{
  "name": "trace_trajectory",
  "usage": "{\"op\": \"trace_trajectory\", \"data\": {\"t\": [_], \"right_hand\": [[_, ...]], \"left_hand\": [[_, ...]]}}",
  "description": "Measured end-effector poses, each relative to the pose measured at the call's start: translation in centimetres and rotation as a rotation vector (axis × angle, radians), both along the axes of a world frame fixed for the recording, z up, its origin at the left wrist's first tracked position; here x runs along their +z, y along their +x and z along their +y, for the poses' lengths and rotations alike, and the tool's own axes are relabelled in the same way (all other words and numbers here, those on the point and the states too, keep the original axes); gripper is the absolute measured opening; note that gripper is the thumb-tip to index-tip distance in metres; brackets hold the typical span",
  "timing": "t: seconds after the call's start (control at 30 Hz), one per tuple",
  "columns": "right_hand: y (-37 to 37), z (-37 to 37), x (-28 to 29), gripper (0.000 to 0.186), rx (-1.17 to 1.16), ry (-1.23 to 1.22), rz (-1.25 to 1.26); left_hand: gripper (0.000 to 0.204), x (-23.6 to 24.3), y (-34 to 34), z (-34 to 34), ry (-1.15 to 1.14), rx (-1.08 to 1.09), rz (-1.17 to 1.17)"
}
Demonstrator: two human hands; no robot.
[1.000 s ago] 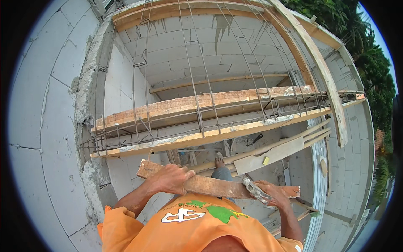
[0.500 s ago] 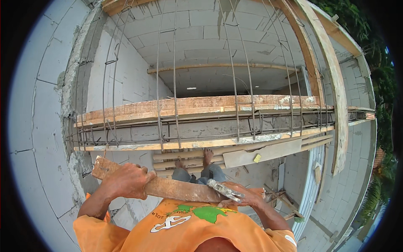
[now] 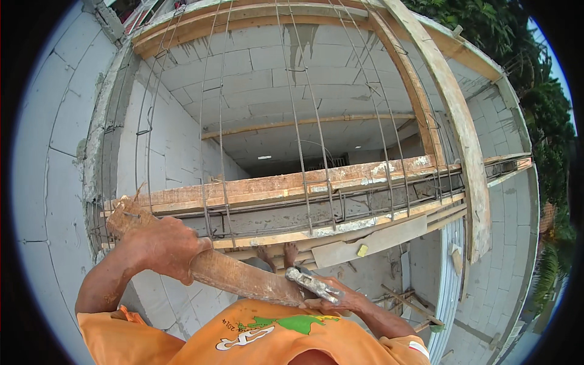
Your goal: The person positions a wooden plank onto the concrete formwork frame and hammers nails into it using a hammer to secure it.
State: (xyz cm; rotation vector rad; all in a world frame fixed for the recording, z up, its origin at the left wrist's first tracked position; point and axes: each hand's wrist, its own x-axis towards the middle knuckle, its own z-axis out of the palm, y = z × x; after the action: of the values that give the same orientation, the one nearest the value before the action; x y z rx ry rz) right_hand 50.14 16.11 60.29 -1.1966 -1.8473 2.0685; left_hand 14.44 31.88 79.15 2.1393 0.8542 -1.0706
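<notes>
A rough brown wooden board (image 3: 240, 277) lies slantwise in front of my chest, its left end raised. My left hand (image 3: 169, 246) is closed around it near that end, where a thin dark bit, perhaps a nail, shows on the wood. At the board's right end my right hand (image 3: 340, 297) is closed on a hammer (image 3: 310, 283) with a worn metal head. That hand also touches the board's end; how far its fingers wrap beneath it is hidden. Just beyond my left hand runs a plank form (image 3: 274, 188) with steel bars inside.
Tall thin rebar rods (image 3: 302, 137) rise from the form. A long upright plank (image 3: 468, 158) crosses it at the right. My bare feet (image 3: 291, 252) stand on poles below, near a flat panel (image 3: 365, 242) bearing a yellow piece (image 3: 362, 250). Grey block walls (image 3: 67, 182) surround the place.
The board's left end has risen and moved left and forward with my left hand, reaching over the form's near plank. My right hand and hammer shifted slightly left and down. The view has tilted.
</notes>
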Motion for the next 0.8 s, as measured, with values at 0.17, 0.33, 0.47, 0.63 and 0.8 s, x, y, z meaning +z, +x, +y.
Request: {"op": "trace_trajectory", "data": {"t": [0.17,0.33,0.47,0.63,0.8], "right_hand": [[-1.6,0.3,1.8,0.075,-0.046,0.032,0.098],[-4.4,-1.1,3.3,0.075,-0.163,0.214,-0.025],[-5.5,-0.3,4.4,0.072,-0.277,0.267,-0.035],[-6.4,3.5,9.6,0.071,-0.481,0.107,-0.166],[-5.3,7.3,14.5,0.081,-0.668,-0.026,-0.095]], "left_hand": [[0.062,2.0,-0.5,1.8,-0.011,-0.017,0.042],[0.062,3.8,-0.7,4.0,0.086,-0.115,0.007],[0.060,4.7,-3.1,3.4,0.452,-0.280,-0.270],[0.049,5.0,-4.7,0.6,1.055,-0.145,-1.057],[0.050,-8.0,-8.5,-1.4,1.133,0.598,-1.210]]}}
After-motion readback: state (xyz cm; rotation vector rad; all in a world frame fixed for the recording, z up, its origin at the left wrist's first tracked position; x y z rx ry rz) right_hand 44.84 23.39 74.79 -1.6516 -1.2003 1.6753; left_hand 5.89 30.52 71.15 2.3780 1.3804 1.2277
